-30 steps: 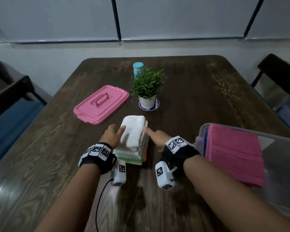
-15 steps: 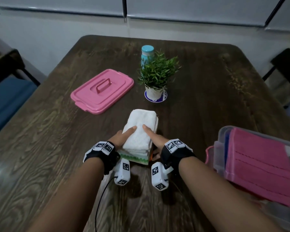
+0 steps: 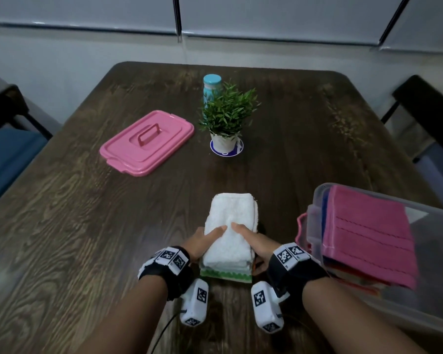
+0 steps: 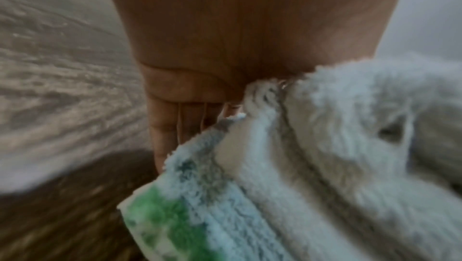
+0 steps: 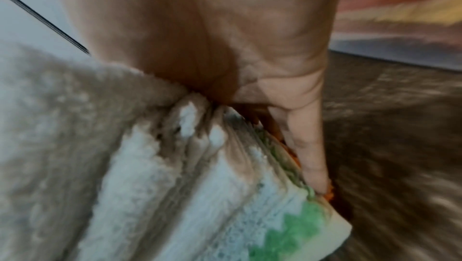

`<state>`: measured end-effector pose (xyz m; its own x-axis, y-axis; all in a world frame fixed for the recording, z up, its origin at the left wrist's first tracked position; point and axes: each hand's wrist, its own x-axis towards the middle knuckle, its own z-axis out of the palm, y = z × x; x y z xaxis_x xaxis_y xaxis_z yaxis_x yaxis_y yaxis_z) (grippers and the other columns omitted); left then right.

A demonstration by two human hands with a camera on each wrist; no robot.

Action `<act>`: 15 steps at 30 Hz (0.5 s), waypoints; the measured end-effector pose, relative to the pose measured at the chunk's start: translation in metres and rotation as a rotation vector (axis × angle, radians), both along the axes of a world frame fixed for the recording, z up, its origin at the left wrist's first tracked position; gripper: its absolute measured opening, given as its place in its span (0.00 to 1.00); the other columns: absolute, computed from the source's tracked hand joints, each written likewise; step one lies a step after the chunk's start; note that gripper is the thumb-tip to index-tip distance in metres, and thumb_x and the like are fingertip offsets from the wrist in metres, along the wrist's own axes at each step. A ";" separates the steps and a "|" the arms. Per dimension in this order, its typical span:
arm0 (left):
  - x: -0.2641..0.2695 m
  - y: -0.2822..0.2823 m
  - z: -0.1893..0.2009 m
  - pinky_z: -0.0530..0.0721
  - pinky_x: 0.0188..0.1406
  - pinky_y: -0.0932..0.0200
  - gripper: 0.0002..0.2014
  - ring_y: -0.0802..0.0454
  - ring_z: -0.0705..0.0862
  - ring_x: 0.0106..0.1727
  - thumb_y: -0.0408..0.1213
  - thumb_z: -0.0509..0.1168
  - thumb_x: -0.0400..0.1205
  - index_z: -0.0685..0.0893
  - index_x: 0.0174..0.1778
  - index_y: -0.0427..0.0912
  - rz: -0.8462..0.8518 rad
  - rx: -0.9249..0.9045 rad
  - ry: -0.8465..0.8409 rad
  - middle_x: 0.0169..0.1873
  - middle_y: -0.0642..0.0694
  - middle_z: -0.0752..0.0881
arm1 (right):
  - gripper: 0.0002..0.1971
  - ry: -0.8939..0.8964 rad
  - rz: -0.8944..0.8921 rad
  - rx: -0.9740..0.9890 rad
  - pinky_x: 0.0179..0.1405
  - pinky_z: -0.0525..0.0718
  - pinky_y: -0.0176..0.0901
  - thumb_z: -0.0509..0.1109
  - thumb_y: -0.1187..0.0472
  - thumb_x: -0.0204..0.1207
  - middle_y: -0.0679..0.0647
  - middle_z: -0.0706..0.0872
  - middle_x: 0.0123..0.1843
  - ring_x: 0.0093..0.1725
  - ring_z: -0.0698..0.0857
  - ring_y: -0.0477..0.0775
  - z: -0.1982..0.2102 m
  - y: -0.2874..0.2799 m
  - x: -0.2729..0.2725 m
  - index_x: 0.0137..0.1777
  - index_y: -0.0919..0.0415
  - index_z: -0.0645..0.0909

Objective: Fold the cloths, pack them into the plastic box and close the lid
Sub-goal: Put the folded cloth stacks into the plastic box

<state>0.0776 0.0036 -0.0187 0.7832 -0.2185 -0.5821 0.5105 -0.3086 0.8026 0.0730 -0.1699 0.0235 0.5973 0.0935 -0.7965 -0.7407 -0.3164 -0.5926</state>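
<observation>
Stack of folded cloths (image 3: 231, 236) on the wooden table (image 3: 87, 226), gripped from both sides: left hand (image 3: 202, 242) and right hand (image 3: 253, 245) clasp it, thumbs on top, fingers curled underneath. Plastic box (image 3: 432, 251) stands just right; pink lid (image 3: 146, 143) lies apart.

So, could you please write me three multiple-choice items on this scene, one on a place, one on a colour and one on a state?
1. Where does the pink lid lie?
A. On the plastic box
B. On the table, left of the potted plant
C. Under the cloths

2. What colour is the top cloth of the stack?
A. White
B. Pink
C. Blue

3. What are the hands doing?
A. Hanging idle
B. Lifting the lid
C. Gripping the stack from both sides

Answers: B, the lid lies on the table beside the potted plant; A, white terry shows on top; C, left hand and right hand clasp it.
</observation>
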 end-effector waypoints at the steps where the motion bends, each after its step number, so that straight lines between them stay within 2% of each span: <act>1: -0.006 -0.007 -0.002 0.86 0.45 0.61 0.49 0.50 0.89 0.52 0.75 0.63 0.59 0.80 0.67 0.40 -0.003 0.006 -0.006 0.54 0.43 0.89 | 0.35 -0.011 -0.018 0.004 0.37 0.76 0.40 0.64 0.36 0.77 0.54 0.84 0.51 0.44 0.82 0.49 -0.001 -0.006 -0.006 0.75 0.61 0.72; 3: -0.017 -0.018 -0.006 0.86 0.46 0.62 0.49 0.51 0.88 0.53 0.76 0.62 0.59 0.79 0.69 0.42 -0.006 0.031 -0.007 0.55 0.45 0.88 | 0.33 -0.027 -0.045 -0.003 0.35 0.75 0.39 0.64 0.38 0.78 0.52 0.83 0.46 0.42 0.81 0.49 -0.004 -0.017 -0.019 0.75 0.62 0.73; 7: -0.040 -0.034 -0.003 0.86 0.54 0.56 0.50 0.50 0.87 0.56 0.77 0.61 0.60 0.77 0.71 0.45 -0.030 0.057 -0.001 0.58 0.46 0.87 | 0.32 -0.047 -0.076 -0.010 0.36 0.76 0.38 0.66 0.39 0.78 0.51 0.83 0.44 0.41 0.81 0.49 -0.006 -0.031 -0.043 0.73 0.63 0.75; 8: -0.044 -0.036 -0.005 0.86 0.53 0.56 0.49 0.49 0.87 0.55 0.77 0.61 0.60 0.77 0.71 0.45 -0.037 0.085 0.009 0.58 0.45 0.87 | 0.33 -0.054 -0.076 -0.011 0.38 0.77 0.39 0.66 0.39 0.77 0.51 0.83 0.45 0.42 0.82 0.49 -0.006 -0.034 -0.048 0.72 0.64 0.75; 10: -0.054 -0.042 -0.004 0.85 0.53 0.56 0.49 0.49 0.86 0.58 0.78 0.58 0.63 0.76 0.72 0.46 -0.059 0.158 -0.008 0.62 0.44 0.85 | 0.35 -0.076 -0.070 -0.030 0.49 0.79 0.42 0.68 0.38 0.76 0.54 0.84 0.52 0.47 0.83 0.51 -0.008 -0.038 -0.056 0.74 0.65 0.71; 11: -0.057 -0.045 -0.001 0.83 0.60 0.52 0.48 0.47 0.83 0.64 0.78 0.58 0.66 0.72 0.75 0.48 -0.070 0.231 -0.025 0.68 0.43 0.81 | 0.38 -0.094 -0.071 -0.057 0.56 0.79 0.45 0.68 0.38 0.75 0.56 0.83 0.59 0.54 0.83 0.54 -0.009 -0.039 -0.058 0.76 0.65 0.67; 12: -0.059 -0.048 0.003 0.77 0.69 0.46 0.47 0.44 0.76 0.72 0.75 0.58 0.70 0.66 0.79 0.48 -0.075 0.336 -0.085 0.76 0.42 0.72 | 0.42 -0.124 -0.066 -0.101 0.62 0.78 0.47 0.69 0.38 0.75 0.58 0.79 0.67 0.61 0.81 0.57 -0.009 -0.039 -0.058 0.79 0.65 0.61; 13: -0.061 -0.050 0.008 0.69 0.76 0.44 0.44 0.42 0.68 0.78 0.69 0.60 0.76 0.61 0.82 0.46 -0.066 0.454 -0.176 0.80 0.42 0.62 | 0.45 -0.168 -0.053 -0.151 0.68 0.75 0.49 0.69 0.39 0.75 0.59 0.74 0.73 0.68 0.78 0.59 -0.008 -0.039 -0.058 0.82 0.64 0.54; 14: -0.064 -0.053 0.017 0.64 0.79 0.45 0.40 0.41 0.61 0.80 0.61 0.61 0.80 0.59 0.82 0.43 -0.050 0.560 -0.284 0.82 0.43 0.56 | 0.47 -0.221 -0.027 -0.204 0.72 0.71 0.50 0.69 0.41 0.76 0.60 0.68 0.78 0.73 0.73 0.61 -0.005 -0.039 -0.058 0.83 0.64 0.47; 15: -0.065 -0.055 0.023 0.63 0.78 0.48 0.36 0.42 0.60 0.80 0.57 0.62 0.81 0.62 0.81 0.41 -0.035 0.633 -0.387 0.81 0.44 0.56 | 0.49 -0.268 0.015 -0.255 0.75 0.68 0.52 0.69 0.42 0.77 0.61 0.62 0.82 0.77 0.69 0.63 -0.001 -0.038 -0.057 0.84 0.62 0.41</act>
<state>0.0125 -0.0512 0.0043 0.9567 0.0387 -0.2884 0.2083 -0.7830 0.5862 0.0158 -0.2077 0.0225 0.7881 -0.0776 -0.6106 -0.5639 -0.4887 -0.6657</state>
